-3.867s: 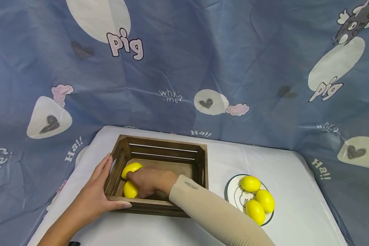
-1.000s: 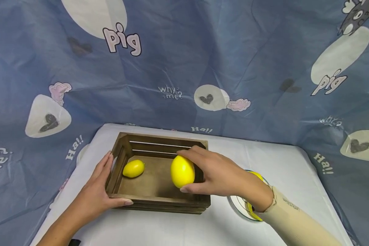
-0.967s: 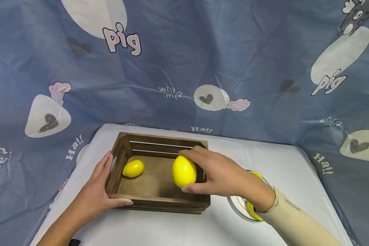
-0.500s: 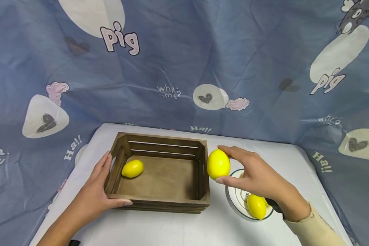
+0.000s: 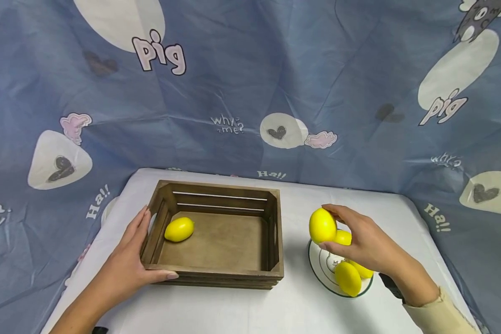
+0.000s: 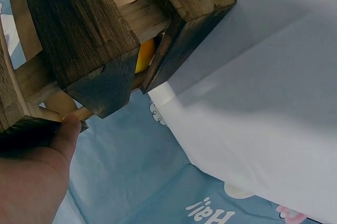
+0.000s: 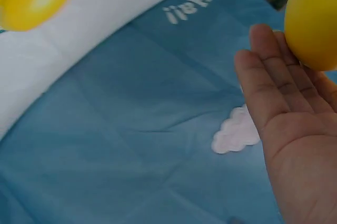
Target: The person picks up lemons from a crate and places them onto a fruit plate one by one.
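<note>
My right hand (image 5: 367, 241) holds a yellow lemon (image 5: 322, 226) by thumb and fingertips, raised above the back left of a white plate (image 5: 319, 266) with a dark green rim. Three more lemons lie on that plate, one (image 5: 348, 278) at its front. In the right wrist view the held lemon (image 7: 316, 23) sits against the fingers. My left hand (image 5: 123, 260) rests on the front left corner of a brown slatted wooden crate (image 5: 217, 277), fingers along its left end, thumb along the front. Inside the crate, one lemon (image 5: 179, 229) lies at the left.
A white cloth (image 5: 250, 308) covers the table. Behind and at both sides hangs a blue printed curtain (image 5: 217, 83). The crate's right end stands a short way left of the plate. A small dark object (image 5: 100, 330) shows at the bottom edge.
My right hand has taken a lemon out of the crate and carried it right, past the crate's right end to over the plate. My left hand has stayed at the crate's corner.
</note>
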`<state>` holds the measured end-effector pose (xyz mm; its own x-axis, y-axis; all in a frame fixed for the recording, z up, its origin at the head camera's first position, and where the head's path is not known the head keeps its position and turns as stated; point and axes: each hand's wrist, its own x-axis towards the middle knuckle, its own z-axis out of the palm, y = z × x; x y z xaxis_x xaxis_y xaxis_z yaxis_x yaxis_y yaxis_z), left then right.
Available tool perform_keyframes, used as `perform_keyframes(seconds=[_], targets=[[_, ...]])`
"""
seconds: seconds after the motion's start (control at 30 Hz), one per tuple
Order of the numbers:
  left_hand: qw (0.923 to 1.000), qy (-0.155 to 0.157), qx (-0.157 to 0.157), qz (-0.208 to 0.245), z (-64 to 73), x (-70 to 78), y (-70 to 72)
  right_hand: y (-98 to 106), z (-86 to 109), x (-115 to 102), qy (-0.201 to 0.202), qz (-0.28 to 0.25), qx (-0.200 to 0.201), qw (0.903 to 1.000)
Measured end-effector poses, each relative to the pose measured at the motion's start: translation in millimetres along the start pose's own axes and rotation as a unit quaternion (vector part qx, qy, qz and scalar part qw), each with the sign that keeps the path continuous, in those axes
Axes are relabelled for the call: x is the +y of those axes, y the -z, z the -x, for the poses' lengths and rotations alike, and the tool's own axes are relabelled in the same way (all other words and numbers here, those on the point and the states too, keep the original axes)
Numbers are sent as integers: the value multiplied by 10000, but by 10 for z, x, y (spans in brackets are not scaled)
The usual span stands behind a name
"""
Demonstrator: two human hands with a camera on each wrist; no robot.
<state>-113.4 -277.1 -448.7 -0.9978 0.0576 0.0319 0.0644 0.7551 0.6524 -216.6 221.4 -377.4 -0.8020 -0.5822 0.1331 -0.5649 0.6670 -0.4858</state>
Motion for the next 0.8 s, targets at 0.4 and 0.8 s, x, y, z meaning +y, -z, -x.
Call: perform_keyframes(seconds=[0.4,0.8], targets=[[10000,-9,26,7,0,7,-1,-276,192,332,-681,638,-577,9940],[10000,38,-24,13,-2,8,2,-527,194,434,-385,1866,-887,9777]])
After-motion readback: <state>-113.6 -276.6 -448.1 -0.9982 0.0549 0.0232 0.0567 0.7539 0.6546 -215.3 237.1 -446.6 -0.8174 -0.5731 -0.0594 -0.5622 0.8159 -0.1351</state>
